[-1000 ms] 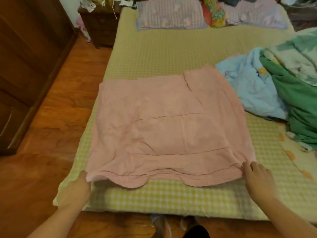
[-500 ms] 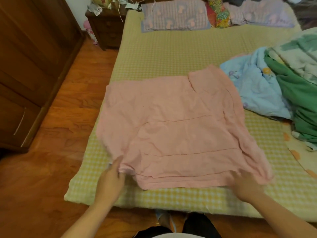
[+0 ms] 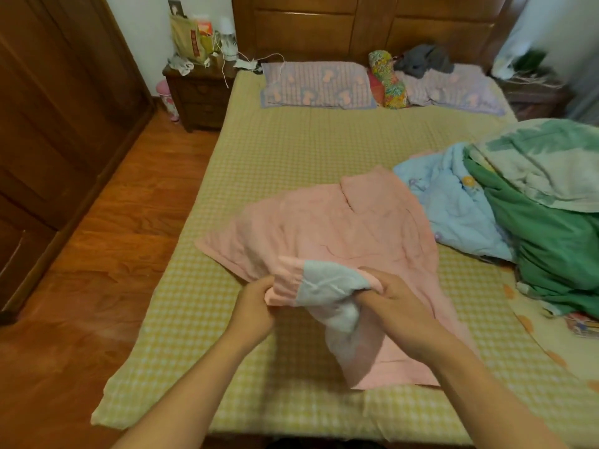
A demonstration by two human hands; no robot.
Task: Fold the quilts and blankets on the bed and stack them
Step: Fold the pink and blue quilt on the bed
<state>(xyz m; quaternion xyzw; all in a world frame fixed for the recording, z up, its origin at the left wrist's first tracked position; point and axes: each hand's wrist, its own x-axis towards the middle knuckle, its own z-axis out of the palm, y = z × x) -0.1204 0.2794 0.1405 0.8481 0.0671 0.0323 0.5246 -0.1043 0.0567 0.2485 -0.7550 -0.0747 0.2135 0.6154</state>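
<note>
The pink cotton blanket [image 3: 350, 228] lies partly spread on the yellow-and-white checked bed sheet [image 3: 291, 150], toward the foot edge of the bed and right of its centre line. Its near edge is lifted off the sheet and gathered, exposing a pale blue-grey underside [image 3: 330, 283].

The left hand [image 3: 256, 303] is clenched on the gathered pink edge at the left of the bunch. The right hand [image 3: 398, 306] is clenched on the same edge just beside it, with fabric pinched under the thumb. The two hands are near each other, with the bunched fabric between them. A loose flap of the blanket hangs below the right hand and rests on the sheet near the foot edge.

At the right edge of the bed, a light blue printed quilt [image 3: 460, 205] touches the far right corner of the pink blanket. A green blanket [image 3: 551, 241] lies against the blue quilt, and a pale green-and-white patterned quilt [image 3: 544, 163] rests on top of it.

Two lilac striped pillows [image 3: 317, 85] lie along the head edge.
</note>
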